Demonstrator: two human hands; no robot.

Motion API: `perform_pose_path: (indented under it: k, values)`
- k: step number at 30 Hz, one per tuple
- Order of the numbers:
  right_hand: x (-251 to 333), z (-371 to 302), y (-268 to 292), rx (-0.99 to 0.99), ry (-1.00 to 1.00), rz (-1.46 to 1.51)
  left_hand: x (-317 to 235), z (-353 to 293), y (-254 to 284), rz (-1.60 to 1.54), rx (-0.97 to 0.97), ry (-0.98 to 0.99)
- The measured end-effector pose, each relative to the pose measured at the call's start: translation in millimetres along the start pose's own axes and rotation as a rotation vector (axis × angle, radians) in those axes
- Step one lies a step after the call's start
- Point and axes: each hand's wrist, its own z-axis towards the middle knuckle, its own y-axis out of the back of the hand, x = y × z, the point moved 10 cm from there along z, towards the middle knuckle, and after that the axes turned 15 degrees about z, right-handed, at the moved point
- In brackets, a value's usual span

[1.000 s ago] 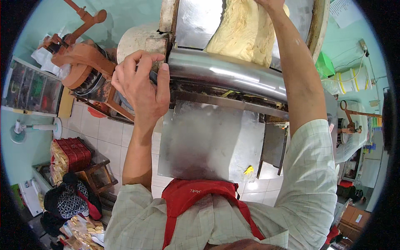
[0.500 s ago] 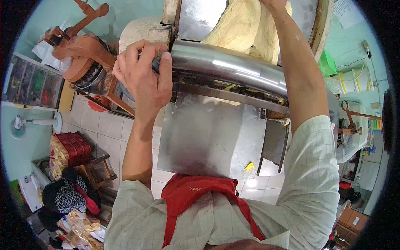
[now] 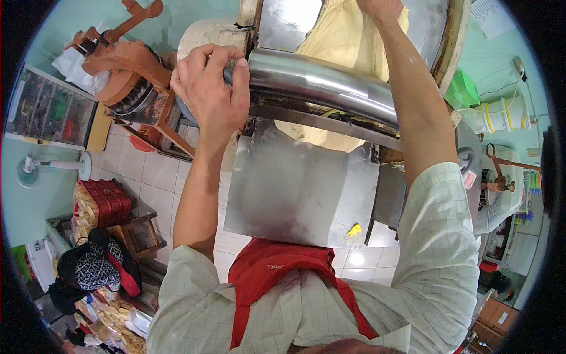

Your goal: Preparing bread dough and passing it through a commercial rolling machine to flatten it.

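Clearly, I see the dough (image 3: pixel 346 39) stretching lengthwise from top centre down to the roller (image 3: pixel 321 78); right hand (image 3: pixel 382 8) nearer, grip impossible to tell; left hand (image 3: pixel 213 88) loosely curled at the roller's left end.

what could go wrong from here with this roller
If the steel roller turns, the right hand, at the dough beyond it, might be drawn in. The left hand, close to the roller's left end, could get pinched. The yellow scrap on the metal sheet might stick to the dough if that reaches it.

Red crate (image 3: pixel 109 197), white buckets (image 3: pixel 500 121), tiled floor (image 3: pixel 158 175)
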Motion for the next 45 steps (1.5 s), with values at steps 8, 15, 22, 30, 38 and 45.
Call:
perform_pose_path:
  k: [8, 15, 22, 30, 38, 45]
  values:
    - [14, -67, -7, 0.116, -0.038, -0.023, 4, -2, 3, 0.001, -0.033, 0.019]
    - [-8, -125, -32, 0.262, -0.058, -0.004, 2, -3, 5, 0.024, -0.066, -0.023]
    - [-6, -157, -45, 0.654, -0.169, -0.094, 1, 2, -1, -0.047, -0.069, -0.003]
    - [84, -298, 72, 0.075, 0.142, 0.195, -7, -23, 34, -0.033, -0.231, -0.047]
    - [-71, -542, -12, 0.109, -1.103, 0.783, -47, -223, -114, -0.596, 0.534, 0.1]
    - [-80, -515, -52, -0.198, -1.375, 1.315, 30, -303, -271, -1.158, 1.16, 1.376]
